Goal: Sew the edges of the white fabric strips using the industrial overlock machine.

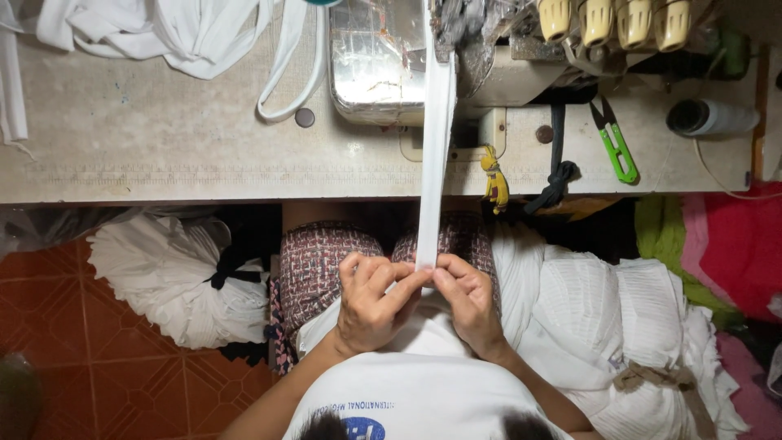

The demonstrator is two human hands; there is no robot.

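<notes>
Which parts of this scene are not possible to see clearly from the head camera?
- Lower end of the white strip: covered by the fingertips of the left hand and right hand.
- Its upper end: lost under the sewing machine, itself cut off by the top edge.
- The white cloth pile: cut off by the top edge.
- Green snips: blade tips too small to judge.
- Dark corner at bottom left: blurred.

Head camera, looking straight down.
I view my lap close up, with the worn pale sewing desk across the top.
</notes>
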